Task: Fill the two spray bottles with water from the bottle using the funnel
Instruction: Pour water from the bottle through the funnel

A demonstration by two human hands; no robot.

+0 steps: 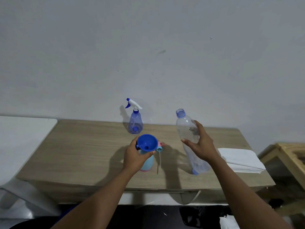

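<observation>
A blue funnel [146,144] sits in the neck of a light blue spray bottle with a pink base [148,162], in the middle of the wooden table [82,146]. My left hand [134,156] is wrapped around that bottle's neck and the funnel's rim. Its pink and blue spray head with a dip tube [159,148] lies just to the right on the table. My right hand [200,142] grips an uncapped clear water bottle [187,129], upright and tilted slightly left. A translucent blue spray bottle with a white trigger head [135,123] stands at the back by the wall.
A folded white cloth [241,160] lies at the table's right end. A small blue cap [195,171] rests beside the water bottle's base. A white surface [21,138] adjoins the table on the left, and a wooden frame [290,156] stands to the right.
</observation>
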